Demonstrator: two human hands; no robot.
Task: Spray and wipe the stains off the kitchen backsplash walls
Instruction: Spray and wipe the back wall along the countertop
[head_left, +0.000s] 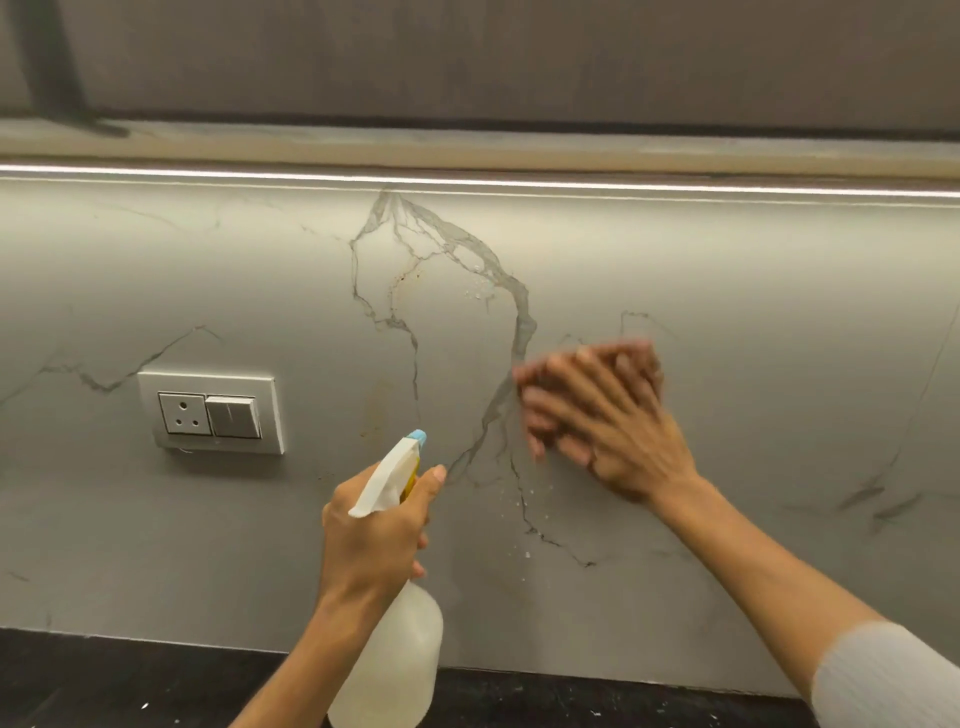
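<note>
Only one camera here, the one on my head, looking down at both hands in front of the backsplash (727, 270).

My left hand (374, 530) is wrapped round the neck of the spray bottle (395, 665), with the index finger out front by the trigger. The bottle is more or less upright, leaning a bit left, and the blue nozzle (418, 438) points up at the wall. It's held above the dark countertop (104, 675), not resting on it.

My right hand (608, 421) is flat on the wall with the fingers spread and straight, pressing. It's badly blurred, so I honestly can't tell if there's a cloth under the palm.

What matters for the next bit: the marks I can make out are all left of that hand. There's a faint brownish smear (375, 410) running up and down just above and left of the nozzle, and some reddish specks (408, 275) higher up near the grey veining. Both sit between the socket plate (210, 413) and my right hand. The smear is a lot nearer the bottle hand, but that one's busy. My guess is the wiping hand has to sweep left, across the thick vein. There are spray droplets (480, 291) up there too, and more lower down.

Main worry is keeping spray off that socket.
</note>
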